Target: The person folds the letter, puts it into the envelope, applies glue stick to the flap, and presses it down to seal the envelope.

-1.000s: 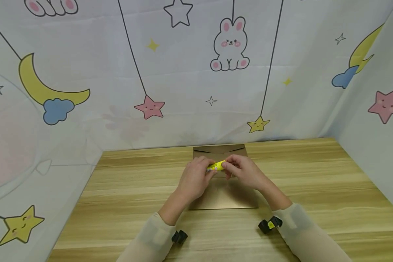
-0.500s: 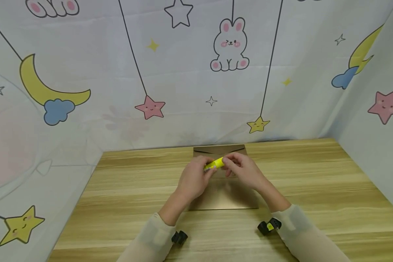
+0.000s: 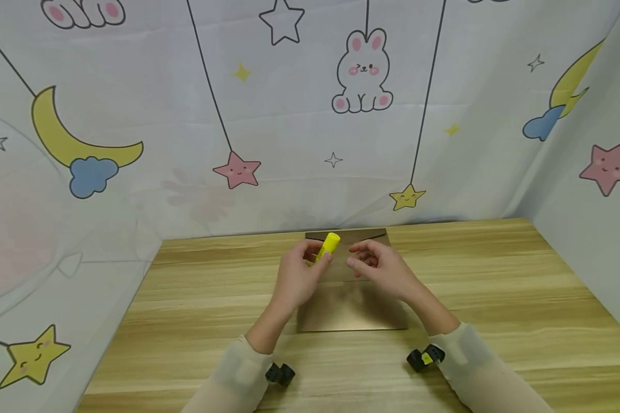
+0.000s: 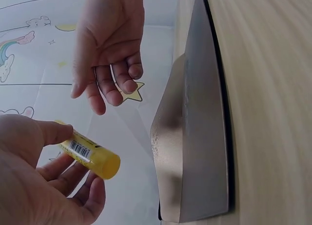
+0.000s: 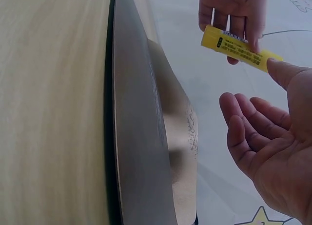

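My left hand pinches a yellow glue stick between thumb and fingers, tilted with one end up and away. In the left wrist view a barcode shows on the glue stick. To its right, my right hand holds nothing; its fingers are loosely bent, apart from the glue stick. The right thumb overlaps the glue stick's end in the right wrist view. Below both hands lies a bronze-brown envelope, its flap at the far side. The wrist views show its upper sheet bulging up.
The wood-grain table extends around the envelope. A white curtain printed with stars, moons and a rabbit hangs behind it and along the sides. Black wrist cameras sit on both cream sleeves.
The right fingers have let go of the glue stick's end. My left hand has drawn slightly left and turned the glue stick more upright.
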`<state>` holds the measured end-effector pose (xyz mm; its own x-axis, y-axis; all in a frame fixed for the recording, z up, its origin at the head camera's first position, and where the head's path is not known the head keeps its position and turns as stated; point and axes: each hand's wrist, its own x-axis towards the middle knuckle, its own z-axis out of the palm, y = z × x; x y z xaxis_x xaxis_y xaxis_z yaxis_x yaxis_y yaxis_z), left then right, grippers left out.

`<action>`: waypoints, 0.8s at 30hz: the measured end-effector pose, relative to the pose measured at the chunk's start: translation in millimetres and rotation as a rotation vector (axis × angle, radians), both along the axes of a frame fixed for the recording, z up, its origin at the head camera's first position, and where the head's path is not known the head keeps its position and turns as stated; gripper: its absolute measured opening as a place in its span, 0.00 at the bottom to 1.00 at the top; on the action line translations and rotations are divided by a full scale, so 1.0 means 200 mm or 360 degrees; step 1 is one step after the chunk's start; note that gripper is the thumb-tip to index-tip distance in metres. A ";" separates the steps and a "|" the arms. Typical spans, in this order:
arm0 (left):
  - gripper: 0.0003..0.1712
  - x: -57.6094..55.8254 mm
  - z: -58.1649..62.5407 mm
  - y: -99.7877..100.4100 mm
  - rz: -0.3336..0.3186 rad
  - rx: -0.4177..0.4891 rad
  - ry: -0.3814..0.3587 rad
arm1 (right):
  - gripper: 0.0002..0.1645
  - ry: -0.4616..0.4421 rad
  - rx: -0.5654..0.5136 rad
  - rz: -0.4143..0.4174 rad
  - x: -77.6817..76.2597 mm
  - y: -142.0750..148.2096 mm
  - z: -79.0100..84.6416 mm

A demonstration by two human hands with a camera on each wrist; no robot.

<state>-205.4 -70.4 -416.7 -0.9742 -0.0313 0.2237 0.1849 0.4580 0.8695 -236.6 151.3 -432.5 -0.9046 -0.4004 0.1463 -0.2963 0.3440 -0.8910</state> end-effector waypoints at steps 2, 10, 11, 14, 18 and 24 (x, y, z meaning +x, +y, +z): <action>0.18 0.00 0.00 -0.01 -0.0011 0.0058 -0.0033 | 0.22 0.0025 0.0021 -0.0010 0.00 0.00 0.00; 0.19 -0.01 0.01 -0.01 -0.0050 0.0346 -0.0207 | 0.21 0.0237 0.0100 -0.0025 0.03 -0.04 0.01; 0.19 -0.01 0.01 -0.01 -0.0058 0.0389 -0.0221 | 0.21 0.0266 0.0101 -0.0026 0.03 -0.04 0.01; 0.18 -0.01 0.00 0.00 -0.0095 0.0551 -0.0267 | 0.22 0.0348 0.0114 -0.0029 0.04 -0.06 0.01; 0.18 -0.02 -0.01 0.02 -0.0139 0.0720 -0.0356 | 0.22 0.0466 0.0162 -0.0041 0.04 -0.08 -0.01; 0.19 -0.02 -0.04 0.04 -0.0225 0.0891 -0.0477 | 0.22 0.0600 0.0220 -0.0045 0.05 -0.11 -0.01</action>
<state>-210.1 -62.3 -424.4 -0.9951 0.0685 -0.0717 -0.0777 -0.0905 0.9929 -225.9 129.0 -434.4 -0.8088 -0.4155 0.4162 -0.5822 0.4658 -0.6664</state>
